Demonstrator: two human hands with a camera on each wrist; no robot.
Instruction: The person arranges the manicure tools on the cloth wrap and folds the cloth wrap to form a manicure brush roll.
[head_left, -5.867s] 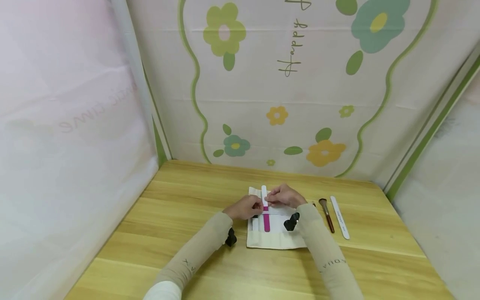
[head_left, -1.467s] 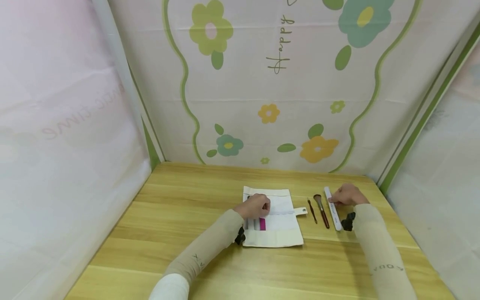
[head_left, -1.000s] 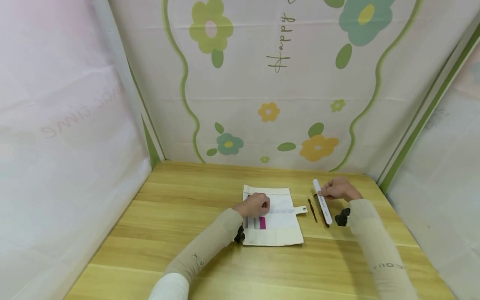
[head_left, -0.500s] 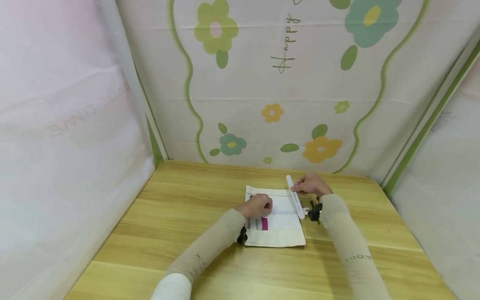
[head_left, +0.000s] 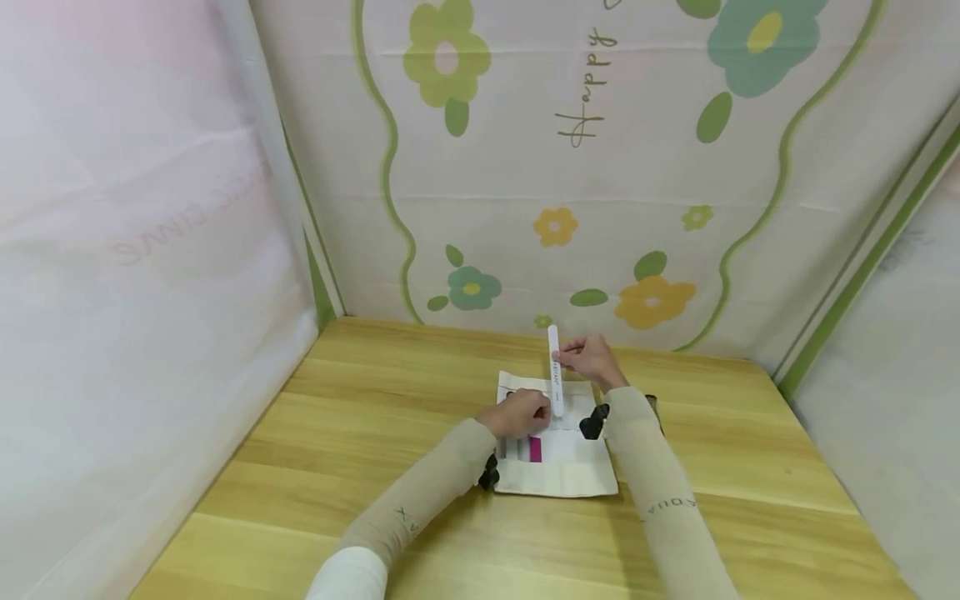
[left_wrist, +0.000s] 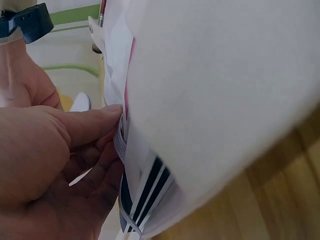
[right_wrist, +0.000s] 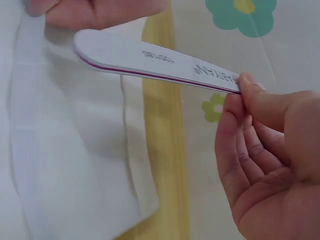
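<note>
Item one: a white nail file, lettered, with a thin dark pink line along its side. We found it raised over the pouch, its upper end reaching past the pouch's far edge towards the far edge of the worktop. A second before, we had it above the brush, nearer the worktop's right edge.

Item two: the right hand, pinching the file between thumb and fingers.

Item three: an off-white cloth pouch, open flat, nearer the worktop's far edge than its near one. We noted a pink strip in it.

Item four: the left hand, in the same place on the pouch as before, thumb and fingers pinching its white elastic band. The file's lower end was just beside this hand.

Item five: the brush, now mostly hidden from us by the right sleeve.
</note>
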